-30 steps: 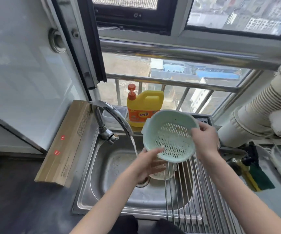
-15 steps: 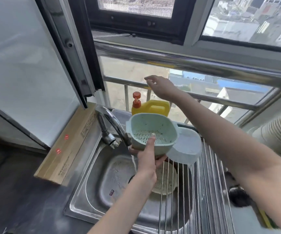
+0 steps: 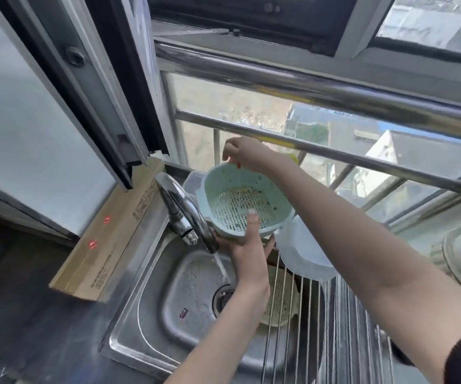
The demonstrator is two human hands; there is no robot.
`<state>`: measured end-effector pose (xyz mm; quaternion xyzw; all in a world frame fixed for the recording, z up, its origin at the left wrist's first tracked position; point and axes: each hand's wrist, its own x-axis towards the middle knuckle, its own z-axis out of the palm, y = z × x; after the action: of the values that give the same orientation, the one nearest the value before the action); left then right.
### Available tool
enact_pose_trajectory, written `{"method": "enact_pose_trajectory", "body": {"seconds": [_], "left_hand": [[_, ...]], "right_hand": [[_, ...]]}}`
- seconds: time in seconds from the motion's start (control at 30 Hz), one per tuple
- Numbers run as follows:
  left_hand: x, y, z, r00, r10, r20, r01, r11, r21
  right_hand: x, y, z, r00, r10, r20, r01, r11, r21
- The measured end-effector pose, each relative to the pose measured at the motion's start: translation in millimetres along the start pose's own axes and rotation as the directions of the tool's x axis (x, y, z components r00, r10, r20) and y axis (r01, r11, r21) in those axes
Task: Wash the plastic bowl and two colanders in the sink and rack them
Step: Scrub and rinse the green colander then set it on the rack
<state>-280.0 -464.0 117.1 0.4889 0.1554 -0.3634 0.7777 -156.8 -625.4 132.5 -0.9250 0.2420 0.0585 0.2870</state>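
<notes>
since half a second ago the right hand has dropped from the window rail to the far rim of the green colander, over the orange pump that barely shows behind it, while the left hand has kept the colander up beside the tap. nearest, the rack of steel rods spans the right half of the sink, and a second, pale colander lies in the basin beneath those rods, not yet washed as far as one can judge. water runs from the faucet in a thin stream just left of the left wrist. the left hand grips the green colander from below, thumb hooked over the near rim and fingers curled under the base. dark specks dot its inner wall, so it needs soap and a scrub. the white plastic bowl sits tipped on the rack, just behind and right of the colander. farther off, the right hand's fingers are bent downward at the pump; whether they pinch it or only press cannot be told. to do this well, hold the colander level right under the nozzle so the soap lands inside, press once, then work the holes from both sides under the stream, keeping it clear of the faucet spout.
</notes>
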Motion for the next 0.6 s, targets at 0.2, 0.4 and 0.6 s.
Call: {"method": "enact_pose_trajectory", "body": {"seconds": [0.2, 0.4, 0.6], "left_hand": [[6, 1, -3, 0.998, 0.032, -0.061, -0.037, 0.997, -0.072], [3, -4, -9, 0.999, 0.050, -0.002, -0.050, 0.996, -0.067], [-4, -10, -25, 1.000, -0.007, 0.018, 0.008, 0.999, -0.037]], "right_hand": [[-1, -1, 3, 0.999, -0.011, 0.042, 0.017, 0.992, -0.124], [-12, 4, 1, 0.998, -0.061, 0.005, 0.062, 0.996, -0.062], [-18, 2, 2, 0.999, -0.040, 0.023, 0.045, 0.971, -0.236]]}}
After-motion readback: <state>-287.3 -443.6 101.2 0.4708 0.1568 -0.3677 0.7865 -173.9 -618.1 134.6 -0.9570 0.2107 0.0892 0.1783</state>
